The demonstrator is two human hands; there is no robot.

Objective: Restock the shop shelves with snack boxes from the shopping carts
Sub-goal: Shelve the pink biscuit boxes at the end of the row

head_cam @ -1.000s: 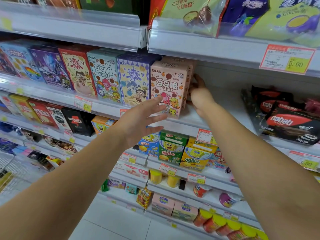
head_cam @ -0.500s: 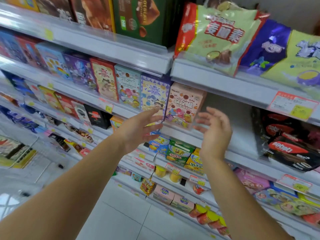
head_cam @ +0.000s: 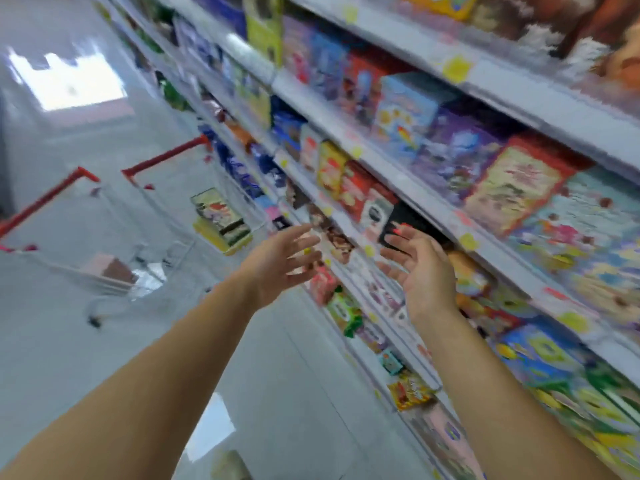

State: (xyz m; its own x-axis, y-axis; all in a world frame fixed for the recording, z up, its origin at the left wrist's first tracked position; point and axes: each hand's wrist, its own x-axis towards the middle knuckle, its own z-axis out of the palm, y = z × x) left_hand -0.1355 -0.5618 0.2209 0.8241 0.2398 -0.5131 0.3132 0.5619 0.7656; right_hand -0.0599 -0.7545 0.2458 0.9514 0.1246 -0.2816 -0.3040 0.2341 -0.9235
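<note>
While both my arms reach forward and up, my left hand and right hand hang in the air side by side, apart from each other, palms turned roughly inward. Fingers on both are spread and loosely bent, and neither hand holds anything. My right hand is the one nearer the shelves; its fingertips show in front of a dark pack on a lower shelf, but the picture is smeared and I cannot tell whether they touch it.

Shelf edges run in white bands from near right to far left, with yellow tags along them. Snack boxes stand upright in a row on the shelf above my hands, among them a blue box and a red-framed box nearer to me, packed side against side.

To the left lies bare grey floor, wide between my forearms and beyond. Two shopping carts with red handles stand far left: the near cart carries a pink box, and the far cart, just beside the shelving, carries a yellow-edged box. Both carts are well apart from my hands.
</note>
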